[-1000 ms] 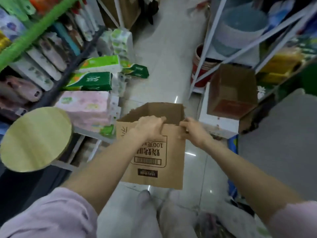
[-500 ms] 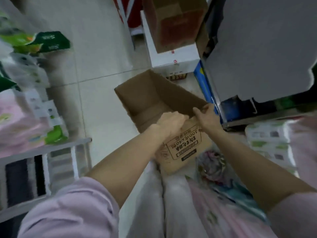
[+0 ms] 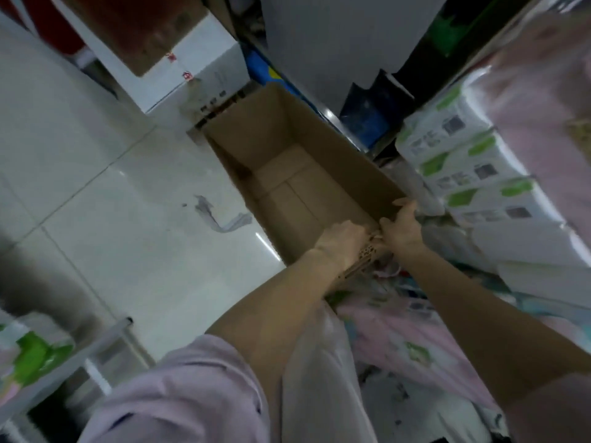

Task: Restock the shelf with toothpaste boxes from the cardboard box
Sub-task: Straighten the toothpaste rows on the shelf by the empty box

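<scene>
The box [image 3: 300, 174] is matt brown cardboard with bare inner walls. The floor [image 3: 105, 199] is glossy pale tile that catches the light. Tissue packs [image 3: 460, 161] wear shiny plastic wrap. The sleeve [image 3: 192, 394] is soft lilac cloth.

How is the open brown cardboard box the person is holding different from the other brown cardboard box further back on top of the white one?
The open brown cardboard box is held at its near rim by the left hand and right hand; the far brown cardboard box rests untouched on a white box. The held one shows its bare inside, with no toothpaste boxes visible; the far one shows only outer faces, one reddish. Both are plain brown cardboard.
</scene>
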`<control>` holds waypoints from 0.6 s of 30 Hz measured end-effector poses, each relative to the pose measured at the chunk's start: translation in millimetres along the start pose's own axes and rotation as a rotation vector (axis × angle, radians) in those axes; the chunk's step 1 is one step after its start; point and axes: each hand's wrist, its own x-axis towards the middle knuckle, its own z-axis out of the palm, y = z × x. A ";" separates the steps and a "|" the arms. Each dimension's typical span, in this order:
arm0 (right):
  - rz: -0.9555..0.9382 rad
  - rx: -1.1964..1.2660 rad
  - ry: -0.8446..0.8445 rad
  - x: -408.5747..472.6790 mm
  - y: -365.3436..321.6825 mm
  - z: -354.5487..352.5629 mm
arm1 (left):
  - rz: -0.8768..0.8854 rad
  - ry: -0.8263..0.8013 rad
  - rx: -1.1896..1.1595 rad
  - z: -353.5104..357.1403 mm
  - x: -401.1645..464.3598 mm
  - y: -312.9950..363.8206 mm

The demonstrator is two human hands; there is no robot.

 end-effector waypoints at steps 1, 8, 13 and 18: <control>-0.006 0.030 -0.008 7.5 8.3 0.7 | -0.009 -0.015 0.022 3.4 7.6 0.9; -0.167 -0.002 0.007 54.4 46.5 6.4 | -0.030 -0.045 0.043 36.2 59.0 -4.8; -0.180 0.073 0.009 82.5 83.9 34.6 | 0.011 -0.056 0.085 64.6 86.2 -15.3; -0.160 0.205 -0.127 101.8 99.7 81.9 | -0.086 0.009 0.051 78.7 108.4 -53.2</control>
